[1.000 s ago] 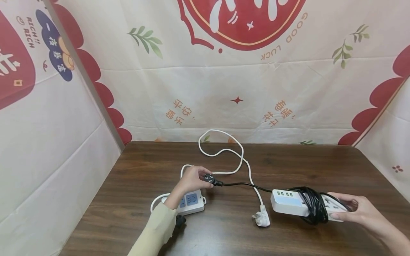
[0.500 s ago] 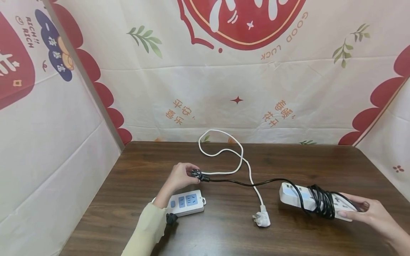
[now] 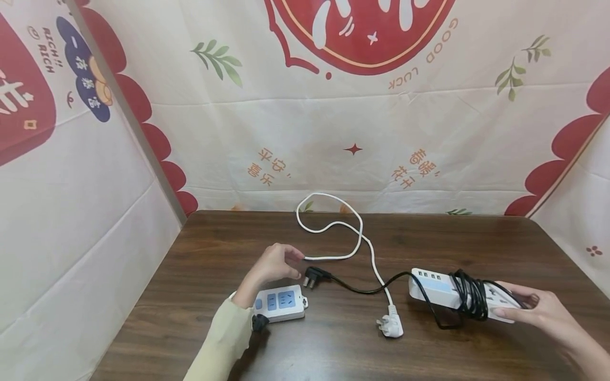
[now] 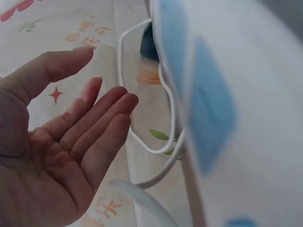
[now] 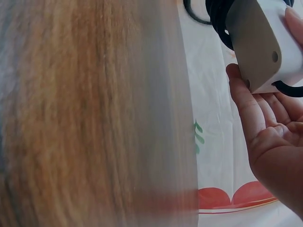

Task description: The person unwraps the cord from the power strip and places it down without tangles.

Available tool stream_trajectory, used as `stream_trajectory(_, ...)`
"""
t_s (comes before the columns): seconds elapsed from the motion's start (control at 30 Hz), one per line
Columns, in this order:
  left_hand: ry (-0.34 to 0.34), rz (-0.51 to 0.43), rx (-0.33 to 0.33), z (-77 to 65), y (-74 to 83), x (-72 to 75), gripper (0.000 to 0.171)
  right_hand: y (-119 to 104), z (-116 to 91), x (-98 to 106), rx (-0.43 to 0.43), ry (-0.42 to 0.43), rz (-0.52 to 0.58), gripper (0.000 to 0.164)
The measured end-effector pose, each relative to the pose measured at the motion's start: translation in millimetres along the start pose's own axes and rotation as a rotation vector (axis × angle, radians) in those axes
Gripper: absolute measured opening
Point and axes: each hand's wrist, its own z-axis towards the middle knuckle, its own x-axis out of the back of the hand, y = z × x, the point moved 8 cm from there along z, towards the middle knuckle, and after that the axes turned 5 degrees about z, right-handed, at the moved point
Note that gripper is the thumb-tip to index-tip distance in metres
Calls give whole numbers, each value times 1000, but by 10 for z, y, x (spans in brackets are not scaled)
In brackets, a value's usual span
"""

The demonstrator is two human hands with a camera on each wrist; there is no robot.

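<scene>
My right hand grips one end of a long white power strip, thumb on one side and fingers on the other, as the right wrist view also shows. A black cord is wound round the strip's middle. Its loose length runs left to a black plug, prongs pointing down. Just left of that plug, my left hand is apart from it, fingers loosely bent and holding nothing; the left wrist view shows the bare palm. Below this hand lies a smaller white power strip with blue sockets, its left end hidden by the wrist.
A white cord loops across the back of the wooden table and ends at a white plug between the two strips. Printed cloth hangs behind and at both sides.
My left hand moved left with the black plug, then let it go; the plug now sits lower and to its right. The right hand shifted the strip slightly right, then back left.
</scene>
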Motion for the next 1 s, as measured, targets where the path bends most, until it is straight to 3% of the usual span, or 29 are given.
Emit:
stream_trajectory(0.23,-9,-50,-79,68,303,-71,31,-36,-4,-8,1,7,5,41)
stream_trajectory(0.43,-15,-68,-126,187,547,-243,29,-96,8,-34,-10,15,7,40)
stream_trajectory(0.63,-29,-143,-176,297,737,-409,29,-174,10,-57,42,15,53,44)
stream_trajectory(0.77,-40,-193,-181,337,843,-488,28,-206,11,-68,57,14,70,44)
stream_trajectory(1.0,-61,-197,-197,388,1028,-596,27,-266,31,-90,39,22,79,42)
